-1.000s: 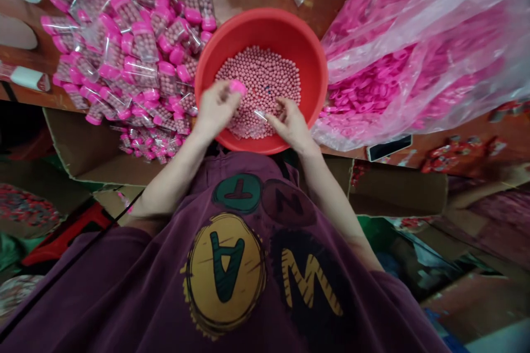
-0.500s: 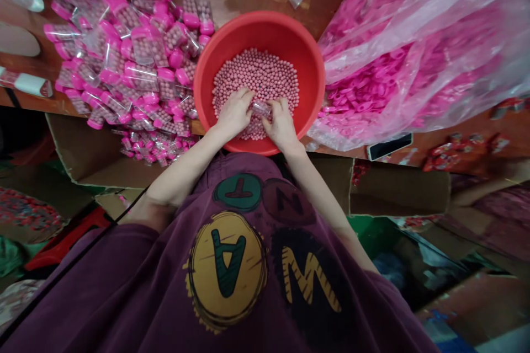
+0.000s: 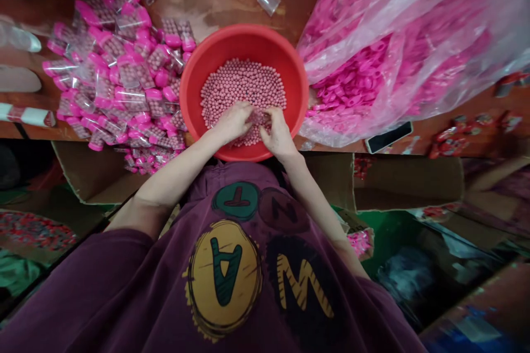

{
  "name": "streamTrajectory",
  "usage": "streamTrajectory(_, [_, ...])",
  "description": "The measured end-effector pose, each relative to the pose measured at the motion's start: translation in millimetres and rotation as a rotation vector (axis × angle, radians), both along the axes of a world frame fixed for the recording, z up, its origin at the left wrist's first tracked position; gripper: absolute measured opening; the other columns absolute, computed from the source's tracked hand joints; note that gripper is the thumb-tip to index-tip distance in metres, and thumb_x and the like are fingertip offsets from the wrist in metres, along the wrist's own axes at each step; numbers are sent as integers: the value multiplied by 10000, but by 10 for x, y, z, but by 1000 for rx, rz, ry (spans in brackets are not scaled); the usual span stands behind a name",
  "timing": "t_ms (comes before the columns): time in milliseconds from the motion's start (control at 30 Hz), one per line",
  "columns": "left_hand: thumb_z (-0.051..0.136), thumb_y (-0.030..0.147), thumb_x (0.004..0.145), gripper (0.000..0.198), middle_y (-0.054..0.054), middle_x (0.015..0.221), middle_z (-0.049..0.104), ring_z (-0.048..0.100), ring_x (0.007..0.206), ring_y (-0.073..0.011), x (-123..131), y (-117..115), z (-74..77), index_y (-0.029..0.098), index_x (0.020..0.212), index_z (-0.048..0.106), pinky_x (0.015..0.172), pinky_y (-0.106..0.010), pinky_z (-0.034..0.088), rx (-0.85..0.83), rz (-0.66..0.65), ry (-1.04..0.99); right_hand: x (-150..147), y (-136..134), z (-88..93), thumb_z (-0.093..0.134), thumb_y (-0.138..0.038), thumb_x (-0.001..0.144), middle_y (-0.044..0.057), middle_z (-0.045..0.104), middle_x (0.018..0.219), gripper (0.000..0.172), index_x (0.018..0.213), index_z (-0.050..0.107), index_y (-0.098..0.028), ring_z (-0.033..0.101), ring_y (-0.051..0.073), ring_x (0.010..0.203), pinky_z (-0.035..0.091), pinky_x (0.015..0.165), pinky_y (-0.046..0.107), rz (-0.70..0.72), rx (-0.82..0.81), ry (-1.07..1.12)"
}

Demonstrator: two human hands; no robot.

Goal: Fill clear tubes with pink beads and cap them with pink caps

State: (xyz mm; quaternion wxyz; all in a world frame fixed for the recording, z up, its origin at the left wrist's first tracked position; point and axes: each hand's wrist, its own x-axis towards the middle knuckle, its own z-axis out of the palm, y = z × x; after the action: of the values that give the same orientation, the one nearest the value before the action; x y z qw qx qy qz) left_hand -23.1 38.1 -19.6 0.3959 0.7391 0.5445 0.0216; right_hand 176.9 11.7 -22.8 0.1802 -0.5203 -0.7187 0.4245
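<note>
Over a red bowl (image 3: 296, 121) of small pink beads (image 3: 242, 85), my two hands come together. Between them is a small clear plastic container (image 3: 258, 118), low against the beads and hard to make out. My left hand (image 3: 235, 121) has its fingers curled at the left end of the container. At the other end, the thumb and fingers of my right hand (image 3: 276, 131) close round it. What is inside the container cannot be told.
Left of the bowl lies a heap of bead-filled clear containers with pink caps (image 3: 124, 74). A plastic bag of pink caps (image 3: 356, 77) spreads to the right. Empty clear containers (image 3: 268, 1) lie behind. A phone (image 3: 389, 137) rests near the table edge, above open cardboard boxes (image 3: 409, 185).
The view has shifted, so bowl and table things sit further left and slightly lower. Both hands stay together in the bowl, and the container between them shows less clearly.
</note>
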Motion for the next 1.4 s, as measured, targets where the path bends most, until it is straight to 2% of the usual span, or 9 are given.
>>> streamTrajectory(167, [400, 62, 1043, 395, -249, 1393, 705, 621, 1357, -381, -102, 266, -16, 45, 1271, 722, 1175, -559, 506, 45, 64, 316, 535, -203, 147, 460, -334, 1086, 164, 739, 1205, 254, 1165, 675, -224, 709, 302, 1187, 611, 1101, 550, -243, 157, -62])
streamTrajectory(333, [326, 30, 1048, 449, -248, 1442, 698, 605, 1403, -378, 297, 349, -138, 50, 1253, 725, 1187, -561, 502, 5, 53, 278, 1328, -103, -87, 465, -344, 1042, 151, 747, 1090, 286, 1143, 690, -199, 711, 294, 1009, 630, 981, 532, -530, 112, -272])
streamTrajectory(500, [386, 8, 973, 452, -291, 1431, 695, 629, 1415, -401, 802, 254, -317, 34, 1231, 757, 1236, -535, 479, -27, 29, 107, 1596, 349, -533, 414, -267, 1066, 206, 709, 1214, 382, 1214, 749, -160, 665, 354, 1206, 559, 1124, 625, -360, 60, -498])
streamTrajectory(700, [705, 153, 844, 345, -180, 1335, 778, 684, 1303, -344, 624, 246, -270, 133, 1177, 792, 1253, -489, 479, -41, 164, -137, 1531, 685, -722, 377, -423, 1151, 212, 684, 1215, 478, 1095, 784, -177, 605, 412, 1276, 465, 1158, 758, -266, 48, -565])
streamTrajectory(800, [713, 143, 818, 433, -137, 1383, 791, 679, 1358, -284, 479, 207, -61, 145, 1243, 792, 1313, -450, 422, -90, 338, -370, 1546, 719, -664, 472, -437, 1125, 233, 696, 1303, 392, 1148, 758, -171, 586, 424, 1330, 442, 1180, 780, -273, 46, -542])
streamTrajectory(933, [723, 219, 908, 391, -120, 1283, 819, 753, 1238, -218, 422, 109, 266, 143, 1286, 786, 1165, -371, 545, -397, 608, -793, 1500, 719, -531, 482, -475, 1095, 202, 717, 1353, 396, 1272, 694, -192, 653, 366, 1317, 507, 1191, 707, -451, 77, -278])
streamTrajectory(1100, [607, 220, 966, 336, -100, 1063, 831, 806, 990, -189, 416, 36, 528, 178, 1273, 737, 801, -277, 600, -675, 799, -1057, 1158, 693, -194, 571, -722, 1002, 99, 750, 1167, 532, 1297, 631, -283, 716, 240, 896, 658, 883, 514, -659, -79, 261])
streamTrajectory(1233, [536, 227, 972, 263, -75, 928, 789, 743, 714, -160, 368, 33, 582, 195, 1186, 685, 611, -254, 526, -777, 869, -1145, 749, 648, 197, 757, -709, 915, 12, 743, 971, 492, 1207, 659, -326, 538, 150, 626, 558, 607, 355, -554, -411, 582])
streamTrajectory(1400, [425, 346, 1094, 322, -83, 902, 759, 701, 665, -155, 276, 29, 582, 179, 1113, 700, 592, -261, 519, -804, 892, -1215, 307, 632, 445, 902, -661, 857, -21, 713, 933, 487, 1142, 745, -299, 495, 106, 610, 554, 592, 317, -396, -525, 687])
